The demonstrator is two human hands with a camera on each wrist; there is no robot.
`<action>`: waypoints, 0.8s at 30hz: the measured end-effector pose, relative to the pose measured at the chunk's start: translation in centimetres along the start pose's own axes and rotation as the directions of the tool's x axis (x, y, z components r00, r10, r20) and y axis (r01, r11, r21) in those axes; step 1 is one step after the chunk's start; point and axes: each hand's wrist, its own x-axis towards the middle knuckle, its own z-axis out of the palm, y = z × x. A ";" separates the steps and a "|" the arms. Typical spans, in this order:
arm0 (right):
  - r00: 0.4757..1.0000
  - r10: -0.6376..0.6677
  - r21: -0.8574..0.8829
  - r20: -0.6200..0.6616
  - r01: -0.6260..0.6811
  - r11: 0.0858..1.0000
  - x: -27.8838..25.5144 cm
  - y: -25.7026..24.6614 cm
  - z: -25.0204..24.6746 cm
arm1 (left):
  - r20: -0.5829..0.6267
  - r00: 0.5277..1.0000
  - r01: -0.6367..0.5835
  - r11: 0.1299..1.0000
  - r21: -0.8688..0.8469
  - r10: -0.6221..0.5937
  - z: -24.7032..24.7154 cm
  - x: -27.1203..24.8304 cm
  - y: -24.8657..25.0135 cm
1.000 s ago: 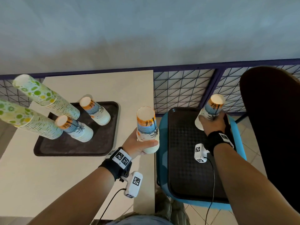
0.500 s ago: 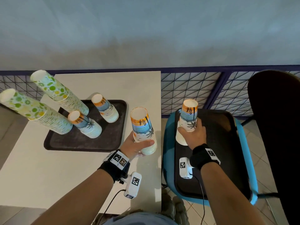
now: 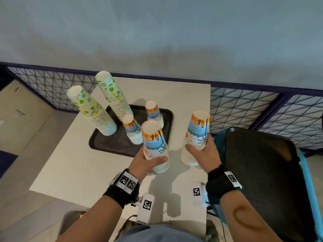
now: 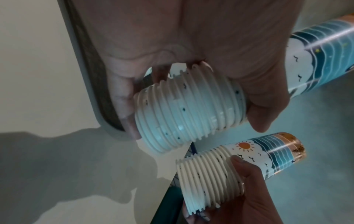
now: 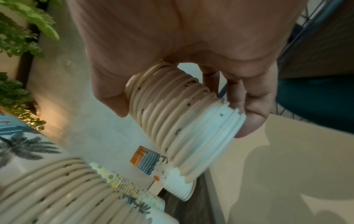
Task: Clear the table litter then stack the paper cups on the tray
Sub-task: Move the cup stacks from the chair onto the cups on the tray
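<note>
Head view: both hands (image 3: 146, 163) grip cup stacks (image 3: 154, 145) over beige table (image 3: 78, 172) beside grey wall (image 3: 157, 32).

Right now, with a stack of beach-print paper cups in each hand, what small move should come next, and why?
Probably lowering the left hand's beach-print stack onto the dark brown tray. It hangs near the tray's front edge, where four stacks already stand, while the right hand holds its stack over bare table.
</note>
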 end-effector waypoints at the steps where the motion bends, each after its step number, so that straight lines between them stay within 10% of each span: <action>1: 1.000 -0.006 -0.002 0.007 0.006 1.000 0.1 -0.5 0.9 | -0.004 1.000 -0.006 1.000 0.000 0.006 -1.1 -0.2 0.3; 24: 0.969 -0.231 0.092 -0.087 0.239 0.967 7.3 -15.5 14.2 | -0.052 0.904 -0.419 0.903 0.097 0.425 -15.8 3.6 12.7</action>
